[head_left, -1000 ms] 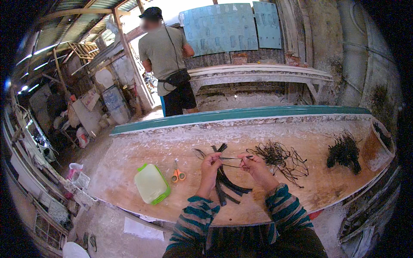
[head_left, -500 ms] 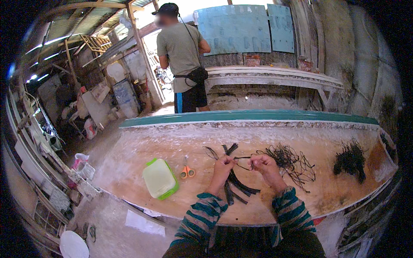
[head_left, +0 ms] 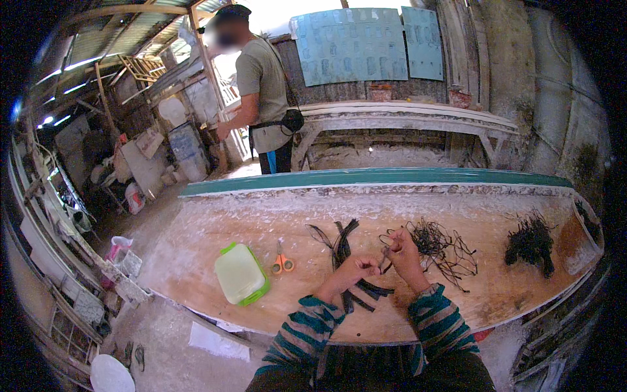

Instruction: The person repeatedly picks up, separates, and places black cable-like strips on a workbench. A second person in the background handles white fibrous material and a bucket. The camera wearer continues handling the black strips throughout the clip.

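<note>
Above the wooden tabletop my left hand [head_left: 353,272] and my right hand [head_left: 404,256] are close together, fingers pinched. A thin black cord [head_left: 385,239] loops out of my right hand's fingers, and a short length runs down to the fingertips of my left hand. Below and beside my left hand lie flat black strips [head_left: 344,240], partly hidden by it. Just right of my right hand is a loose tangle of black cord loops [head_left: 445,247]. Orange-handled scissors [head_left: 283,263] rest to the left of the strips.
A pale box with green clips [head_left: 241,274] lies left on the tabletop [head_left: 196,261]. A dark fibrous bundle [head_left: 530,245] sits at the right. A teal ledge [head_left: 379,176] bounds the far side. Behind it stands another person [head_left: 264,85], near a long white bench [head_left: 405,116].
Both hands have shifted to the right, the left also lower. The cord stretched between them is now a loop in my right hand. The other person has turned left, forearms raised.
</note>
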{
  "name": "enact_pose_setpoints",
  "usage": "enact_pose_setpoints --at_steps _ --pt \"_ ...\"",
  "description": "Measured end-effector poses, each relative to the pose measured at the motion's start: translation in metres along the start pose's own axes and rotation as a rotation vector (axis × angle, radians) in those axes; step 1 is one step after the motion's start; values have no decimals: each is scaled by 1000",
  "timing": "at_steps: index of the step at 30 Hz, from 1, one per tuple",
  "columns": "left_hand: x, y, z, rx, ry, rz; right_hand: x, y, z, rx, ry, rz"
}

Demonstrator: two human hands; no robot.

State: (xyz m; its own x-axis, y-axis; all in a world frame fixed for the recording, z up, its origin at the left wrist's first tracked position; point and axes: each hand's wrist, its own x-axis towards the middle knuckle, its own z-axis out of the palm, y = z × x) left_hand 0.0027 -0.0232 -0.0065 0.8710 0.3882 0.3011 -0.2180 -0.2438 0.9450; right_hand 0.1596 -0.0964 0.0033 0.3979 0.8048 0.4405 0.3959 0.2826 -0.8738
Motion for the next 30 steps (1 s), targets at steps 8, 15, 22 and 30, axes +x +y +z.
enact_pose_setpoints --at_steps 8,15,22,30 --pt "0 16 9 30 145 -192 12 30 -9 -22 172 2" --pt "5 -2 -15 79 811 -81 7 16 -10 -297 137 -242" --pt "4 -5 -24 -225 964 -17 -11 -13 9 164 -472 -64" --pt "2 -6 -24 -264 924 -123 -12 -30 6 374 -592 -71"
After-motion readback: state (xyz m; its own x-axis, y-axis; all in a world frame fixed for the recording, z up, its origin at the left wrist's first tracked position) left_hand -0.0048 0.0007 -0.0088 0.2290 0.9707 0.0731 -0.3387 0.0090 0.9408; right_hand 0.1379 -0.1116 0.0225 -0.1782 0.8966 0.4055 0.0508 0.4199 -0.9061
